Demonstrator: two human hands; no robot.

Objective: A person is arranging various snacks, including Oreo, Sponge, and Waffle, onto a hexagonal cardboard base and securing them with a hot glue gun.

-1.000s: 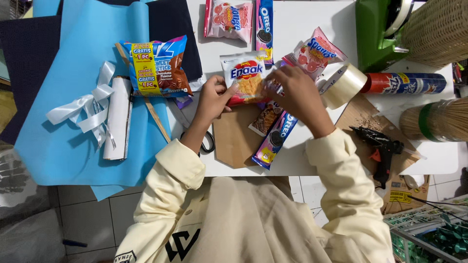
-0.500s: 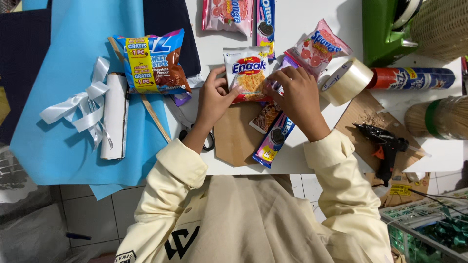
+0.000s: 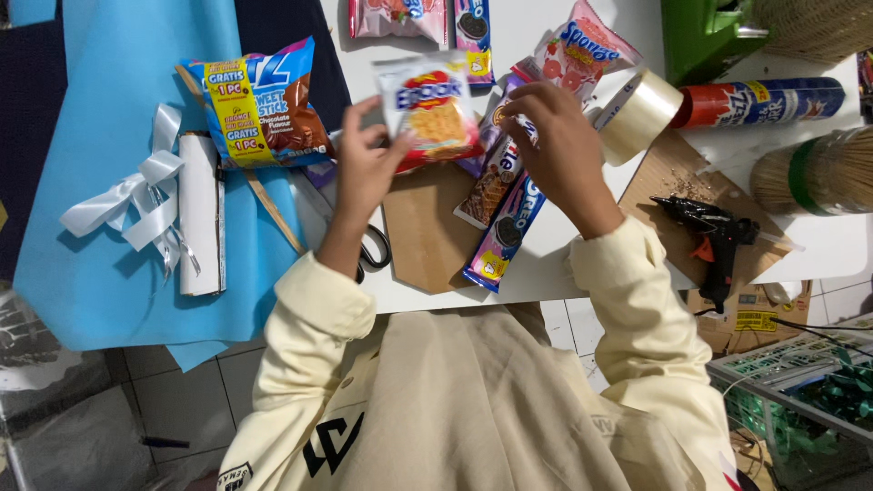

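Note:
My left hand (image 3: 364,168) pinches a red-and-white cracker packet (image 3: 427,109) by its lower left edge and holds it lifted, slightly blurred. My right hand (image 3: 559,145) curls its fingers over the top of a purple wafer packet (image 3: 491,182). That packet lies fanned with a blue sandwich-cookie packet (image 3: 505,232) on a brown cardboard shape (image 3: 423,232). A pink sponge-cake packet (image 3: 582,50) lies just beyond my right fingers. Both sleeves are cream coloured.
Scissors (image 3: 373,245) lie under my left wrist. At the left are blue paper (image 3: 91,273), a white ribbon bow (image 3: 136,195), a white roll (image 3: 200,214) and a chocolate-stick packet (image 3: 259,105). A tape roll (image 3: 641,114), a can (image 3: 773,100), a skewer bundle (image 3: 809,177) and a black glue gun (image 3: 714,232) sit on the right.
The cracker packet has come up off the fanned packets in my left hand and tilted. My right hand let go of it and stays on the purple packet.

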